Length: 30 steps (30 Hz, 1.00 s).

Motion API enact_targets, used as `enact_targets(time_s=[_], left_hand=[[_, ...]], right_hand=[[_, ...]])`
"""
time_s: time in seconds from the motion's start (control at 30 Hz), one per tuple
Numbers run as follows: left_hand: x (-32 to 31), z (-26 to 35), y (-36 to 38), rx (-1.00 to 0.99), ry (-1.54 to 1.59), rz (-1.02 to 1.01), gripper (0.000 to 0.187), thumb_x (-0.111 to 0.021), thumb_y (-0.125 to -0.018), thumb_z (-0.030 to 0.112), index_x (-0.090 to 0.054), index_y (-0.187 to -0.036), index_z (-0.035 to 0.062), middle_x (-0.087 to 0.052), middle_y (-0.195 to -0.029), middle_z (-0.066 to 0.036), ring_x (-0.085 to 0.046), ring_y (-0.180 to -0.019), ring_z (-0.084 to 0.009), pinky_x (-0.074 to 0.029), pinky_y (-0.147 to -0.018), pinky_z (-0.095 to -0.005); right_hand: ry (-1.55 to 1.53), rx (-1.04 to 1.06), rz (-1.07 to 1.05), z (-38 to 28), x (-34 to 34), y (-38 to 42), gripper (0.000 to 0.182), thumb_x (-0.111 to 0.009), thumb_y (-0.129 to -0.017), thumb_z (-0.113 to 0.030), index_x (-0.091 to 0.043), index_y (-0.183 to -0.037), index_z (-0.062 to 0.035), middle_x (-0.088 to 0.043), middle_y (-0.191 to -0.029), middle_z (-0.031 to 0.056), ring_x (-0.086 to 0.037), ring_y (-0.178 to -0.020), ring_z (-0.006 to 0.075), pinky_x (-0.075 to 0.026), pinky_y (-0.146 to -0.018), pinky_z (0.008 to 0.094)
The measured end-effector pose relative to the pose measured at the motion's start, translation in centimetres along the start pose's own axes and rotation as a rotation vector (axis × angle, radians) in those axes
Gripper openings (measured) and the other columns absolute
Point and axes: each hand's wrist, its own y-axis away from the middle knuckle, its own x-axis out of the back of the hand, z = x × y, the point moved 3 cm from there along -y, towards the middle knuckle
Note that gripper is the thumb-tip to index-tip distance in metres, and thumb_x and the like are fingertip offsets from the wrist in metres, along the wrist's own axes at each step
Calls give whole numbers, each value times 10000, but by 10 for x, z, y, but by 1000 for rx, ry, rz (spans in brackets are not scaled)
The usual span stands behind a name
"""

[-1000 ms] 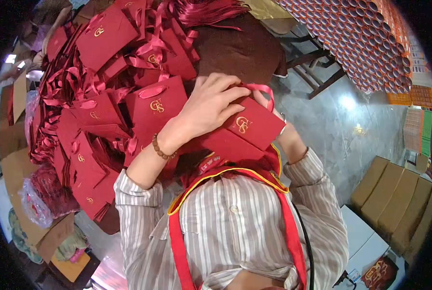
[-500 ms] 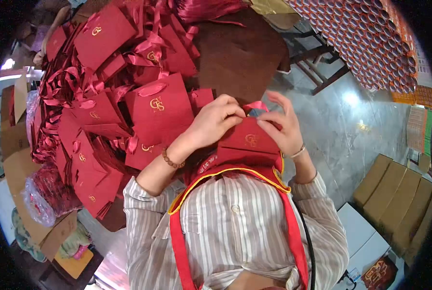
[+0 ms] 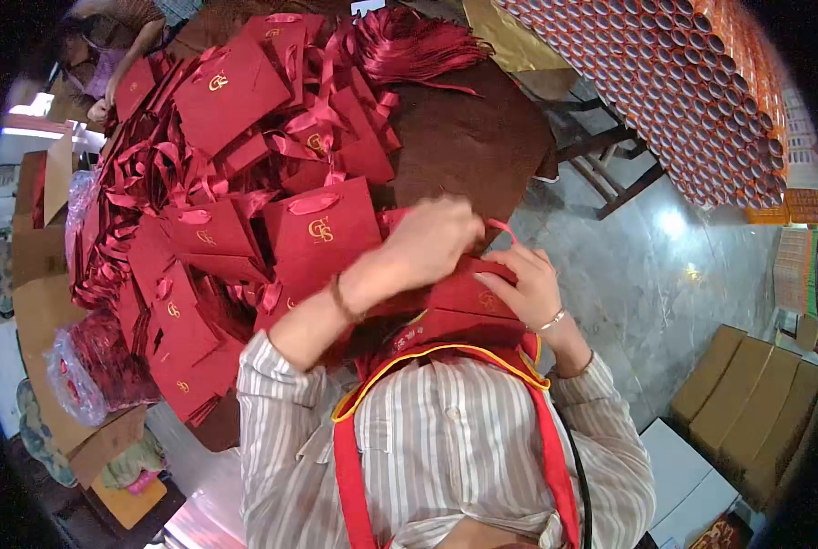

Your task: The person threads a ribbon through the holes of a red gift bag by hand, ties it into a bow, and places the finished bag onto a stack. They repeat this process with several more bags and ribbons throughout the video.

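A red paper gift bag (image 3: 468, 295) with a gold emblem leans against my apron. My right hand (image 3: 528, 288), with a thin bracelet, pinches the bag's upper edge between thumb and fingers. Between the two hands a pink ribbon (image 3: 502, 229) rises in a loop from the bag's top. My left hand (image 3: 436, 240), wearing a beaded bracelet, is curled closed just above the bag's left side. It is blurred by motion, and whatever its fingertips hold is hidden. Close by on the left lies another red gift bag (image 3: 322, 233) with a ribbon handle.
A heap of red gift bags (image 3: 230, 96) covers the left of the brown table (image 3: 473, 128). Red ribbon strands (image 3: 418, 46) lie at the back. Orange tubes (image 3: 665, 82) are stacked at upper right, with cardboard boxes (image 3: 747, 393) below. Another person's hand (image 3: 99, 112) shows at far left.
The head view has shifted, so the table sits lower and farther right. My left hand has lifted slightly off the bag's top. The grey-blue piece near my right fingertips no longer shows.
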Motion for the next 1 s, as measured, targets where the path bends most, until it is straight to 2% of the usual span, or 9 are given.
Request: enact_targets(time_s=[0.03, 0.17, 0.23, 0.33, 0.57, 0.63, 0.77, 0.9, 1.0], left_hand=[[4, -10, -17, 13, -110, -78, 168, -493, -760, 51, -619, -871, 43, -546, -898, -110, -504, -875, -299, -415, -722, -394], [4, -68, -91, -15, -449, 438, 362, -501, -703, 49, -543, -1061, 18, -557, -1020, -139, -511, -936, -314, -424, -759, -411], [1, -86, -119, 138, -505, 279, 424, -493, -718, 64, -481, -1138, 1, -543, -1072, -139, -514, -944, -304, -416, -793, -413], [-29, -109, -128, 184, -813, 226, 270, -489, -761, 150, -573, -993, 43, -569, -908, -84, -531, -874, -237, -391, -732, -382], [-21, -98, -91, 13, -723, 280, 141, -492, -771, 143, -609, -813, 76, -599, -822, -77, -564, -790, -250, -392, -707, -416], [2, -91, -86, 309, -318, 90, 101, -559, -779, 135, -577, -848, 62, -612, -832, -85, -585, -775, -232, -431, -716, -356], [52, -93, -44, 332, 894, 487, 177, -564, -833, 146, -558, -905, -15, -612, -821, -113, -595, -758, -202, -456, -698, -303], [90, -85, 5, 240, 1349, 585, 129, -550, -843, 93, -533, -932, 2, -546, -702, -57, -531, -647, -156, -438, -629, -275], [109, -63, 30, 153, 1311, 641, 112, -529, -851, 60, -520, -951, 10, -519, -673, -48, -490, -610, -141, -395, -572, -270]], right_hand=[[-32, -8, -12, 6, -7, -2, 216, -666, -732, -240, -620, -863, -74, -616, -827, 81, -574, -733, 253, -403, -680, 348], [-71, -39, -26, 11, -13, -10, 207, -648, -749, -276, -621, -837, -90, -620, -813, 58, -587, -728, 234, -388, -681, 348], [-64, -23, 4, 13, -15, -8, 200, -659, -730, -275, -627, -807, -94, -607, -805, 48, -565, -747, 245, -387, -685, 358], [258, 59, 161, 4, -1, -10, 200, -680, -686, -239, -627, -813, -95, -572, -789, 42, -503, -789, 265, -400, -709, 369], [-83, -54, -10, 24, -14, -8, 222, -649, -750, -199, -604, -883, -26, -591, -786, 136, -574, -708, 321, -461, -631, 384], [-174, -99, -79, 28, -8, -11, 246, -660, -753, -201, -605, -902, -12, -598, -767, 128, -573, -662, 260, -455, -604, 353], [-310, -239, -386, 36, 5, -16, 275, -671, -758, -189, -604, -943, 3, -588, -695, 88, -554, -619, 93, -441, -569, 260], [-550, -307, -514, 48, -10, -18, 207, -642, -797, -143, -588, -937, -1, -588, -715, 15, -539, -662, 56, -442, -594, 218], [-678, -273, -507, 53, -28, -21, 205, -609, -820, -196, -578, -891, -6, -571, -700, 20, -509, -664, 75, -416, -602, 236]])
